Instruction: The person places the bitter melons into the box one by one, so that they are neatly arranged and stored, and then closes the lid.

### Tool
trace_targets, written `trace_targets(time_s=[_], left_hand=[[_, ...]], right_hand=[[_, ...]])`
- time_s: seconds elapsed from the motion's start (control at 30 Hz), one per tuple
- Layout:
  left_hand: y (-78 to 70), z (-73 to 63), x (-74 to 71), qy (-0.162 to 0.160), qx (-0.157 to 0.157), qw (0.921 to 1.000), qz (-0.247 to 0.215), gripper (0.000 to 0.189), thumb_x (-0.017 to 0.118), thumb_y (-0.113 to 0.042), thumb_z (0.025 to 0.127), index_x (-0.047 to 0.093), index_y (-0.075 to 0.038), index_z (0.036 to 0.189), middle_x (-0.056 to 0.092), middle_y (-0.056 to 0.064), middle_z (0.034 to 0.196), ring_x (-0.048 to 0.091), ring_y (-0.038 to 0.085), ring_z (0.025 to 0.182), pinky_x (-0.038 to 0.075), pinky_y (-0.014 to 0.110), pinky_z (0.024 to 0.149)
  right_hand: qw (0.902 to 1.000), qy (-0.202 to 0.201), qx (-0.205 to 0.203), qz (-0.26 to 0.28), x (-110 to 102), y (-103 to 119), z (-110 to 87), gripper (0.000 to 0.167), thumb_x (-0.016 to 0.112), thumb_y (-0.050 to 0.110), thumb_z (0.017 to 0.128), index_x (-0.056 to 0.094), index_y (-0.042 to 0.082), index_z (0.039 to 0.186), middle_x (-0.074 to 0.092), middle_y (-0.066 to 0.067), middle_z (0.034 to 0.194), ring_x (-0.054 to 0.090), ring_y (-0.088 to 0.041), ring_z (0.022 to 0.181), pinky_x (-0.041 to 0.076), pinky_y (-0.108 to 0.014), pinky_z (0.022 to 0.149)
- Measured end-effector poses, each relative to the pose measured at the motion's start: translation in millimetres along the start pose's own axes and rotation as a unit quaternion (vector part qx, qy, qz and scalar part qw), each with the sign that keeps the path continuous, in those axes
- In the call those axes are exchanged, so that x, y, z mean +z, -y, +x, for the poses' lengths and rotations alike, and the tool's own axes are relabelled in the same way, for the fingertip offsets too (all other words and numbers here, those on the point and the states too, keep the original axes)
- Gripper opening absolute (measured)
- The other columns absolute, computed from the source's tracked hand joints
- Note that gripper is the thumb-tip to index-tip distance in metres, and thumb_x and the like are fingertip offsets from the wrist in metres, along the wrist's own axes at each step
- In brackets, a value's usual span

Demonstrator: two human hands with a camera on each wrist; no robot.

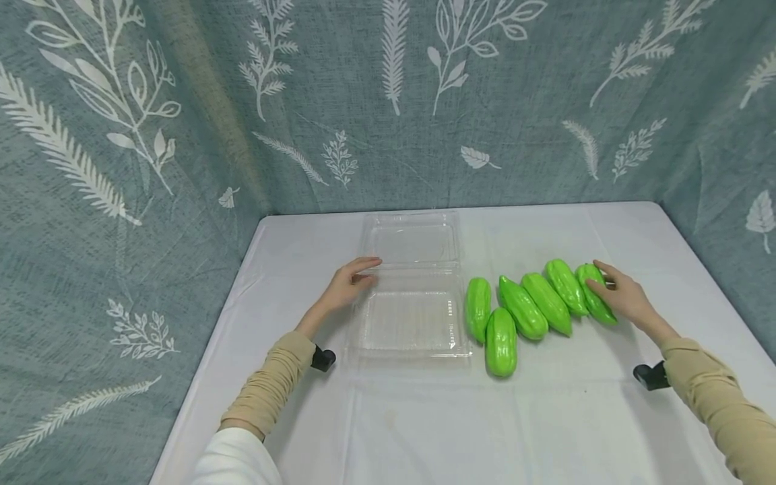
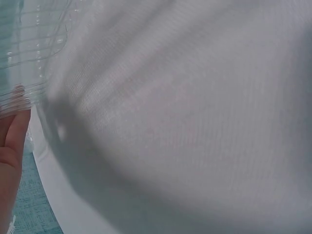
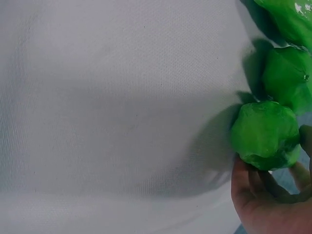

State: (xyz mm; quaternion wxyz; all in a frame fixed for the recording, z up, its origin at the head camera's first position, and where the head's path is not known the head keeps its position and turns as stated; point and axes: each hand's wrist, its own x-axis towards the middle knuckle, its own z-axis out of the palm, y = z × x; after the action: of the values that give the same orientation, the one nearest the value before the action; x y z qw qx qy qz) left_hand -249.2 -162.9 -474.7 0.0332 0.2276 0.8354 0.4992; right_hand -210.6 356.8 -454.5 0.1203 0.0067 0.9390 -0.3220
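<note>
A clear plastic clamshell box (image 1: 407, 316) lies opened on the table, its lid (image 1: 412, 241) folded back toward the curtain. My left hand (image 1: 347, 284) rests at the box's left side near the hinge, fingers fairly straight. In the left wrist view, the fingertips of my left hand (image 2: 12, 141) overlap the clear ribbed plastic. My right hand (image 1: 627, 296) grips the rightmost green gourd (image 1: 589, 277), thumb on one side and fingers on the other. The right wrist view shows that gourd (image 3: 265, 134) end-on, inside the curled fingers.
Several more shiny green ridged gourds lie between box and right hand, including one (image 1: 477, 306) close to the box, one (image 1: 501, 343) nearest the front, and one (image 1: 565, 286) beside the gripped one. A white cloth (image 1: 424, 424) covers the table; a leaf-patterned curtain (image 1: 364, 87) stands behind.
</note>
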Motion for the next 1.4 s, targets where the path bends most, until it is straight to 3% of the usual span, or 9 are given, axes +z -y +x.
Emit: trace_targets(time_s=[0.53, 0.8, 0.93, 1.03, 1.17, 1.4], left_hand=[[-5.1, 2.0, 1.1, -0.010, -0.022, 0.9997, 0.007, 0.038, 0.053, 0.009, 0.090, 0.054, 0.007, 0.128, 0.050, 0.025, 0.135, 0.063, 0.039, 0.104, 0.056, 0.039, 0.092], [-4.4, 1.8, 1.2, -0.013, -0.024, 0.9994, 0.023, 0.036, 0.055, 0.009, 0.089, 0.056, 0.007, 0.126, 0.053, 0.024, 0.132, 0.062, 0.039, 0.107, 0.057, 0.039, 0.092], [-25.6, -1.5, 0.8, -0.010, -0.027, 0.9992, 0.029, 0.035, 0.053, 0.012, 0.088, 0.055, 0.011, 0.124, 0.052, 0.029, 0.130, 0.058, 0.043, 0.111, 0.056, 0.043, 0.092], [-29.1, -1.0, 2.3, -0.009, -0.036, 0.9989, 0.030, 0.035, 0.052, 0.014, 0.088, 0.053, 0.015, 0.124, 0.050, 0.031, 0.131, 0.056, 0.047, 0.113, 0.054, 0.049, 0.093], [-7.2, 3.7, 5.6, -0.013, -0.038, 0.9987, 0.032, 0.036, 0.052, 0.012, 0.090, 0.053, 0.012, 0.126, 0.050, 0.029, 0.133, 0.057, 0.044, 0.113, 0.054, 0.049, 0.093], [-4.7, 4.0, 4.6, -0.013, -0.038, 0.9988, 0.030, 0.036, 0.055, 0.009, 0.090, 0.055, 0.009, 0.126, 0.052, 0.025, 0.133, 0.061, 0.040, 0.108, 0.056, 0.042, 0.092]], right_hand=[[0.9999, -0.007, 0.007, 0.010, -2, 2, 1.0, 0.068, 0.034, 0.039, 0.102, 0.012, -0.006, 0.148, 0.024, -0.045, 0.139, 0.029, -0.061, 0.125, 0.036, -0.069, 0.101], [0.9993, -0.027, 0.021, 0.016, -1, 1, -1.4, 0.069, 0.037, 0.040, 0.101, 0.016, -0.008, 0.147, 0.026, -0.046, 0.138, 0.031, -0.060, 0.125, 0.036, -0.069, 0.100], [0.9987, -0.042, 0.023, 0.017, -1, 0, -3.1, 0.069, 0.038, 0.039, 0.101, 0.016, -0.009, 0.146, 0.028, -0.046, 0.136, 0.032, -0.061, 0.123, 0.037, -0.069, 0.099], [0.9982, -0.052, 0.024, 0.019, -2, 0, -4.3, 0.069, 0.039, 0.039, 0.101, 0.017, -0.009, 0.146, 0.028, -0.046, 0.136, 0.033, -0.061, 0.123, 0.038, -0.069, 0.099], [0.9967, -0.071, 0.025, 0.028, -4, 1, -5.1, 0.071, 0.040, 0.041, 0.100, 0.018, -0.008, 0.146, 0.029, -0.046, 0.136, 0.034, -0.060, 0.122, 0.037, -0.069, 0.099], [0.9939, -0.090, 0.038, 0.051, -7, 1, -3.9, 0.074, 0.040, 0.046, 0.098, 0.018, -0.005, 0.148, 0.030, -0.043, 0.139, 0.035, -0.058, 0.124, 0.040, -0.067, 0.097]])
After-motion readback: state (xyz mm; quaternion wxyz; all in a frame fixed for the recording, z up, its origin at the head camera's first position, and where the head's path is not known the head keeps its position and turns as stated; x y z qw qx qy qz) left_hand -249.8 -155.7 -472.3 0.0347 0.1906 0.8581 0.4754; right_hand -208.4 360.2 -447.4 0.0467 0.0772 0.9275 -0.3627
